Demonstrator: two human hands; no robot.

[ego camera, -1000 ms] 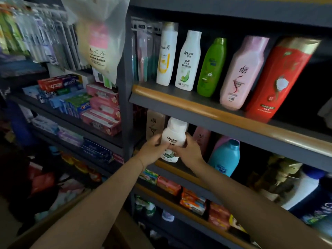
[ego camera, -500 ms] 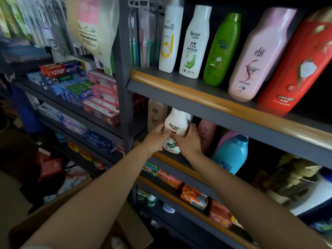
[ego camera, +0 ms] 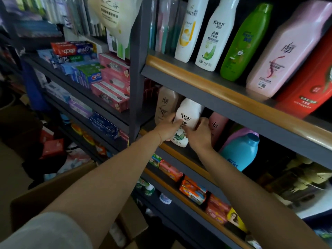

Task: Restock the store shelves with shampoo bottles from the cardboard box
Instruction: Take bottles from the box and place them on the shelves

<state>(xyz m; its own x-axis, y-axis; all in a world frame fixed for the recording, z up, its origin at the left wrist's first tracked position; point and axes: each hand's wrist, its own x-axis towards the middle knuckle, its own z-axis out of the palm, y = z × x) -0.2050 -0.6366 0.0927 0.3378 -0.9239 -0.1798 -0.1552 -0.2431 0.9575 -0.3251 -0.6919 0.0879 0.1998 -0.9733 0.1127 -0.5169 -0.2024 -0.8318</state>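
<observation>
White shampoo bottle [ego camera: 186,121], left hand [ego camera: 166,131], right hand [ego camera: 199,134] gripping

A small shop. Grey metal shelves [ego camera: 215,97] carry rows of shampoo bottles [ego camera: 206,36], boxed toothpaste [ego camera: 93,74] and wrapped soap bars [ego camera: 194,191]. Packaged toothbrushes [ego camera: 161,24] hang above.

The held bottle [ego camera: 186,121] is white with black lettering and a green leaf print. Above stand a white-and-yellow bottle [ego camera: 188,29], a green bottle [ego camera: 242,44], a pale pink bottle [ego camera: 285,51] with a red swirl and a red bottle [ego camera: 312,87]. The shelves [ego camera: 224,105] are grey with tan edging.
</observation>
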